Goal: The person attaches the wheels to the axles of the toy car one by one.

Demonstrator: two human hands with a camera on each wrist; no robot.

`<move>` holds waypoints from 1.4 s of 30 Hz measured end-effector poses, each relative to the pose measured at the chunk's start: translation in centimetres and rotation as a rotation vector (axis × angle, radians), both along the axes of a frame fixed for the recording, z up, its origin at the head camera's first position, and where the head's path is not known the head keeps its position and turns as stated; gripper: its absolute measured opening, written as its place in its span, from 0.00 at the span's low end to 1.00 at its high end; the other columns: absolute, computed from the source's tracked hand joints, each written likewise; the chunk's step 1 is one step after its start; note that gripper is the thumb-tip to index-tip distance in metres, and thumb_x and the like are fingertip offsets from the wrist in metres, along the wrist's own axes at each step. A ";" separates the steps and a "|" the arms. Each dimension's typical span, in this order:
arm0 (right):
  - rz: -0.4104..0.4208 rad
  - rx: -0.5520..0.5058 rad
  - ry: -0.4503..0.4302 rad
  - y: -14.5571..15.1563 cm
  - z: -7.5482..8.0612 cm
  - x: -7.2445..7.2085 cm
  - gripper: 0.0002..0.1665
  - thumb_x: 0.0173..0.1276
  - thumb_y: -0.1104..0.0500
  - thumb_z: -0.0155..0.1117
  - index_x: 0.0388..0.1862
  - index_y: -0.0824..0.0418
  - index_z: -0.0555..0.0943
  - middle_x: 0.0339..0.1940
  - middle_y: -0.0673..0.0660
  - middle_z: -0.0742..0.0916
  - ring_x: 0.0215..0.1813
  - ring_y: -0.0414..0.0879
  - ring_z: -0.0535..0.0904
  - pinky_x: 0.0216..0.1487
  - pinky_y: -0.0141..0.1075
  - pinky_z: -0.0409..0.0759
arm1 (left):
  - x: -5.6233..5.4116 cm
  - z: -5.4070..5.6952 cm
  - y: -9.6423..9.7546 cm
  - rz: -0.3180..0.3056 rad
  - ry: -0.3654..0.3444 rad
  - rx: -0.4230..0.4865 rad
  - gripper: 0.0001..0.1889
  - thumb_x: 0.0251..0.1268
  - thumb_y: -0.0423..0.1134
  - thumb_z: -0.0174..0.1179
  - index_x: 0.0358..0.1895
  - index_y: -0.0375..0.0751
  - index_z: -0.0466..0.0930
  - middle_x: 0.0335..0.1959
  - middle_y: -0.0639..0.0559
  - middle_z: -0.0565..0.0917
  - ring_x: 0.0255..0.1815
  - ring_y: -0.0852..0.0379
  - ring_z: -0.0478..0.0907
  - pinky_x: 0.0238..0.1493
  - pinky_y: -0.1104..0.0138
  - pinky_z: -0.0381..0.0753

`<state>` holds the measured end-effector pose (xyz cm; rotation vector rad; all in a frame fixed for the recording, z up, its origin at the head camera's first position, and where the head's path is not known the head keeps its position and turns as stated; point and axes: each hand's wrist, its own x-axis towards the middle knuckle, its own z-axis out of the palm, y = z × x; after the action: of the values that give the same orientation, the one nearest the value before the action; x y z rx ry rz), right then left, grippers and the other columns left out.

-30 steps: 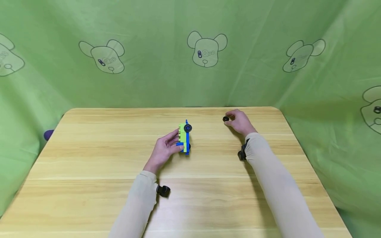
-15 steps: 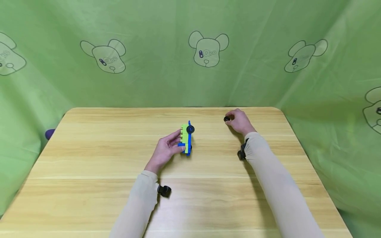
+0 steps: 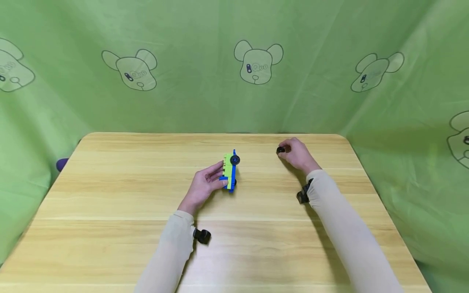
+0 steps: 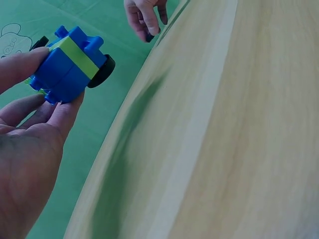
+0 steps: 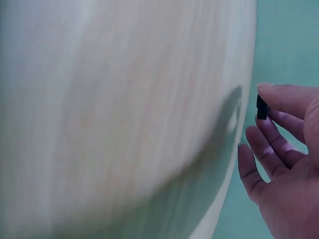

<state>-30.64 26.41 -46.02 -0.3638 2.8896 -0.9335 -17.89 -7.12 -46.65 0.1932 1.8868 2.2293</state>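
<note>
My left hand [image 3: 200, 187] holds a blue and lime green toy car [image 3: 229, 171] built of toy bricks, thumb on one side and fingers on the other. The car is turned lengthwise away from me, its studs facing left and a black wheel [image 3: 235, 160] showing at its far end. In the left wrist view its blue end [image 4: 62, 74] faces the camera, held above the table. Farther right, my right hand [image 3: 298, 156] pinches a small loose black wheel [image 3: 280, 150] between thumb and fingertips. The right wrist view shows this wheel [image 5: 262, 107] edge-on, the other fingers spread loosely below it.
Both hands are over a wooden table [image 3: 264, 252] with rounded far corners. A green curtain [image 3: 190, 101] printed with bear heads encloses the back and sides. Something purple [image 3: 62, 164] pokes out beyond the table's left edge. Each wrist carries a small black camera [image 3: 202, 236].
My right hand and forearm have shifted slightly back toward me and to the right, and the pinched wheel has turned a little. My left hand keeps its hold on the toy car almost unmoved.
</note>
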 end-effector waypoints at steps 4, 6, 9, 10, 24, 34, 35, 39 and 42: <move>-0.017 -0.051 0.008 -0.2 0.6 0.8 0.22 0.68 0.65 0.65 0.59 0.71 0.75 0.51 0.65 0.76 0.52 0.59 0.74 0.58 0.53 0.75 | 0.0 0.0 0.0 -0.005 0.001 0.009 0.34 0.61 0.23 0.64 0.71 0.32 0.63 0.66 0.39 0.71 0.65 0.48 0.71 0.61 0.69 0.74; -0.017 -0.072 0.006 -0.5 0.9 1.2 0.22 0.68 0.65 0.64 0.59 0.71 0.75 0.51 0.65 0.77 0.52 0.60 0.74 0.57 0.52 0.76 | 0.0 -0.1 -0.1 -0.003 0.004 0.007 0.34 0.61 0.24 0.64 0.71 0.32 0.64 0.68 0.40 0.70 0.66 0.48 0.70 0.61 0.68 0.74; 0.012 -0.073 0.014 -1.1 1.4 2.0 0.23 0.68 0.66 0.64 0.59 0.72 0.74 0.52 0.66 0.77 0.51 0.60 0.76 0.56 0.52 0.78 | 0.0 -0.2 -0.2 0.008 0.007 0.000 0.33 0.61 0.24 0.64 0.71 0.32 0.64 0.69 0.42 0.70 0.66 0.49 0.71 0.61 0.68 0.74; 0.028 -0.072 0.017 -1.4 1.5 2.2 0.23 0.68 0.67 0.64 0.60 0.72 0.74 0.52 0.66 0.77 0.50 0.60 0.76 0.55 0.51 0.78 | -0.1 -0.2 -0.3 0.013 0.007 -0.002 0.33 0.61 0.24 0.64 0.71 0.32 0.65 0.69 0.43 0.70 0.66 0.49 0.71 0.61 0.68 0.74; 0.115 -0.060 0.076 -2.8 2.6 4.4 0.23 0.65 0.69 0.65 0.59 0.71 0.75 0.52 0.64 0.78 0.52 0.59 0.77 0.56 0.50 0.79 | -0.2 -0.4 -0.3 0.028 0.015 -0.027 0.32 0.61 0.24 0.65 0.69 0.33 0.67 0.63 0.38 0.75 0.63 0.46 0.73 0.59 0.67 0.77; 0.125 -0.065 0.113 -2.8 3.0 5.7 0.23 0.65 0.69 0.65 0.59 0.69 0.76 0.51 0.61 0.79 0.52 0.57 0.77 0.55 0.49 0.79 | 0.2 -0.3 -0.1 0.070 -0.048 0.072 0.32 0.62 0.22 0.62 0.70 0.33 0.66 0.65 0.37 0.73 0.61 0.46 0.75 0.51 0.60 0.83; 0.127 -0.064 0.116 -2.8 3.0 5.9 0.23 0.65 0.68 0.65 0.59 0.69 0.76 0.51 0.61 0.79 0.52 0.57 0.77 0.55 0.50 0.79 | 0.2 -0.3 0.0 0.071 -0.052 0.083 0.32 0.62 0.22 0.62 0.70 0.33 0.66 0.65 0.36 0.73 0.61 0.45 0.75 0.51 0.60 0.83; 0.139 -0.066 0.131 -3.0 3.4 6.6 0.24 0.65 0.68 0.65 0.60 0.68 0.76 0.51 0.61 0.79 0.52 0.56 0.77 0.55 0.50 0.79 | 0.1 -0.3 -0.1 0.081 -0.053 0.092 0.32 0.61 0.21 0.62 0.70 0.34 0.66 0.65 0.38 0.73 0.59 0.46 0.76 0.50 0.59 0.84; 0.152 -0.073 0.149 -3.2 3.6 7.2 0.24 0.64 0.69 0.66 0.59 0.68 0.76 0.51 0.60 0.80 0.51 0.56 0.77 0.55 0.51 0.78 | 0.0 -0.3 -0.1 0.096 -0.053 0.086 0.33 0.60 0.20 0.62 0.70 0.35 0.67 0.64 0.40 0.74 0.58 0.46 0.77 0.49 0.60 0.84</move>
<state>-23.48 23.18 -42.41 -0.6762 2.9126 -1.0288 -17.84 -7.18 -46.90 0.0575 1.8106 2.3564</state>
